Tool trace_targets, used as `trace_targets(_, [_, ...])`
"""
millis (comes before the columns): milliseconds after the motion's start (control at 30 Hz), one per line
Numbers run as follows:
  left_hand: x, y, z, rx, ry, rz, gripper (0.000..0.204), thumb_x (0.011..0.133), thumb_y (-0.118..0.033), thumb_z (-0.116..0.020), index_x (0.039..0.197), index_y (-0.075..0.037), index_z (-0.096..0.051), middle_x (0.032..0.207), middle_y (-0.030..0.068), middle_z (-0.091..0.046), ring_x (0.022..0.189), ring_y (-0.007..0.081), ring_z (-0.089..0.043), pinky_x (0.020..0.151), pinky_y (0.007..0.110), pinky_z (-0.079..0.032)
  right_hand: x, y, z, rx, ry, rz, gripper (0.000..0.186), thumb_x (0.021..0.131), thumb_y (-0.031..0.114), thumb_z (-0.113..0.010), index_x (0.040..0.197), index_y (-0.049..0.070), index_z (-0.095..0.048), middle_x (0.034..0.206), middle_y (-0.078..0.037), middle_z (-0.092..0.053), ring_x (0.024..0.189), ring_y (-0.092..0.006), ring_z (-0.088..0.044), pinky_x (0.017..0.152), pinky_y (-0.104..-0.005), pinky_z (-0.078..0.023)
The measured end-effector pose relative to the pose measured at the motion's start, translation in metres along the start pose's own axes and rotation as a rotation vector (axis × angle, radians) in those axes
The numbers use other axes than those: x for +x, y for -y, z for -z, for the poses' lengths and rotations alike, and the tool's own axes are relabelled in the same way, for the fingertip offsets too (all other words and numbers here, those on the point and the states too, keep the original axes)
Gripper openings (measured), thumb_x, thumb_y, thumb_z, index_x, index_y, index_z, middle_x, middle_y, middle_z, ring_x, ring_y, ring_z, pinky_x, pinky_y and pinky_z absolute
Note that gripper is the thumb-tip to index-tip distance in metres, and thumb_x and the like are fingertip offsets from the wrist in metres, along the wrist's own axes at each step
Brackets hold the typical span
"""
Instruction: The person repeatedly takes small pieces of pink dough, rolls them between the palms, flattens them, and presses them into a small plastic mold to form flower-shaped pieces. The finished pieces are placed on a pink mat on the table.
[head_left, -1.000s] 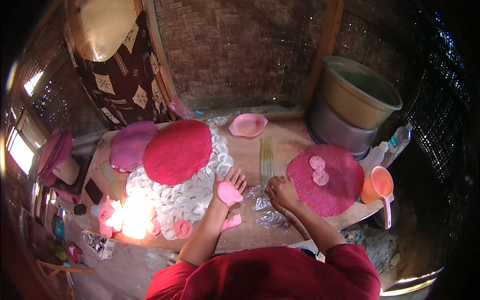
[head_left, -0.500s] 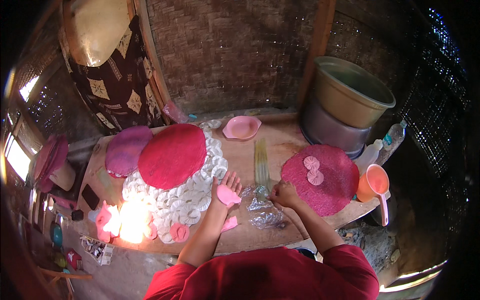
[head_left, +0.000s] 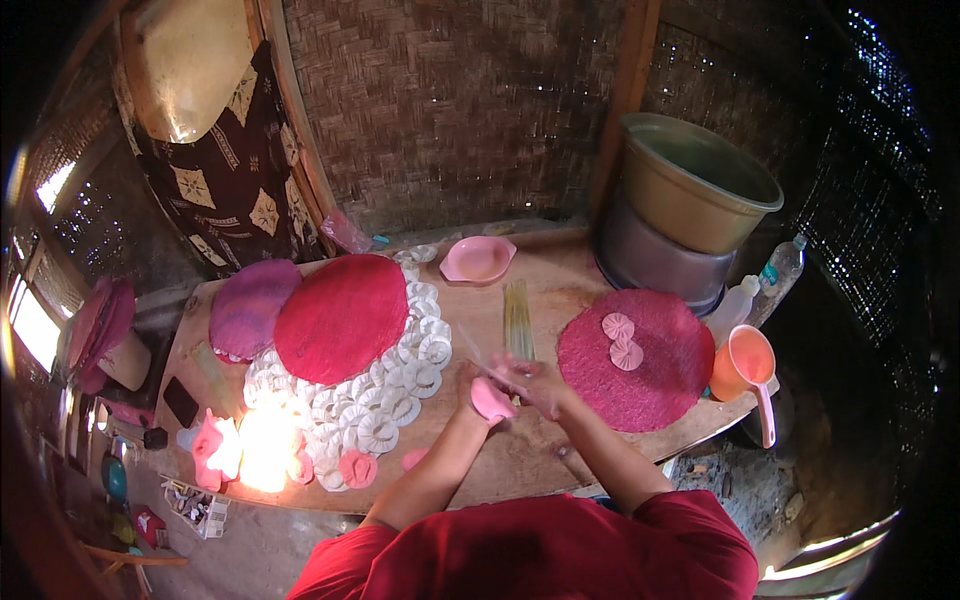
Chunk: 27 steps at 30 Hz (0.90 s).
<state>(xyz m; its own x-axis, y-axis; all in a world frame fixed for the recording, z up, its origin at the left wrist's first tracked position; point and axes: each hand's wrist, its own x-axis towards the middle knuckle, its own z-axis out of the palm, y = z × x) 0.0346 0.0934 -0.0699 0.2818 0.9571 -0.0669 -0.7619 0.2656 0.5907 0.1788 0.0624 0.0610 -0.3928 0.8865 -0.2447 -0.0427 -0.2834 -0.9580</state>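
My left hand [head_left: 470,386] is raised over the near middle of the table, a soft pink dough-like piece [head_left: 492,401] lying in its palm; its fingers are partly hidden. Close against it on the right, my right hand [head_left: 538,386] is smeared by motion, so its grip does not show. A thin, see-through streak [head_left: 472,346] stands out beyond the left fingers, perhaps clear plastic. Just past the hands lies a bundle of thin yellow-green sticks [head_left: 517,315]. Right of my right hand, two small pleated pink rounds [head_left: 622,340] rest on a dark pink round mat [head_left: 600,395].
Many white pleated rounds [head_left: 375,432] cover the table's left side, with a red disc [head_left: 342,320] and a purple disc [head_left: 250,310] over them. A pink dish [head_left: 478,262] stands at the back. Large basins [head_left: 700,190], bottles [head_left: 735,305] and an orange dipper [head_left: 745,362] line the right.
Both hands have come together in the middle, the left moving right with the pink piece. The crinkled clear plastic sheet no longer lies on the table between them.
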Motion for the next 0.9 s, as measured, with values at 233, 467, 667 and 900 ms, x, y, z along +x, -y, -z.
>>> trace_targets(233, [-0.028,-0.018,-0.026,-0.411,0.208,0.126,0.053,0.091,-0.05,-0.048,0.122,-0.007,-0.054,0.119,0.0104,-0.058,0.108,0.0322,-0.056,0.095,0.047,-0.046,-0.018,0.009,-0.024,-0.449,0.017,0.245,0.042,0.082,0.026,-0.077,0.11,-0.001,-0.062,0.099,-0.009,-0.068,0.089,-0.0145,-0.062,0.079,-0.0294,-0.051])
trace_targets(467, [-0.049,-0.026,-0.082,0.684,-0.119,-0.11,0.042,0.092,-0.034,-0.056,0.119,-0.002,-0.058,0.112,0.0116,-0.063,0.094,0.0257,-0.064,0.084,0.037,-0.049,0.018,0.078,0.043,-0.161,0.126,0.248,0.032,0.083,0.017,-0.073,0.109,0.001,-0.064,0.092,-0.006,-0.069,0.073,-0.0105,-0.062,0.061,-0.0279,-0.049])
trace_targets(667, [-0.074,0.001,-0.089,1.766,0.195,-0.381,0.051,0.085,-0.023,-0.064,0.122,0.01,-0.051,0.123,0.0271,-0.056,0.115,0.0375,-0.055,0.098,0.042,-0.044,0.082,0.004,0.071,-1.16,0.001,0.043,0.052,0.079,0.043,-0.073,0.107,0.001,-0.065,0.093,-0.02,-0.068,0.076,-0.0292,-0.067,0.069,-0.0414,-0.052])
trace_targets(900, [-0.068,0.01,-0.084,1.93,0.195,-0.355,0.047,0.085,-0.024,-0.061,0.115,0.012,-0.053,0.112,0.0272,-0.059,0.107,0.0386,-0.058,0.091,0.042,-0.048,0.072,-0.022,0.072,-1.465,0.042,0.24,0.081,0.069,0.059,-0.074,0.114,-0.005,-0.051,0.109,-0.024,-0.057,0.104,-0.04,-0.057,0.088,-0.0479,-0.045])
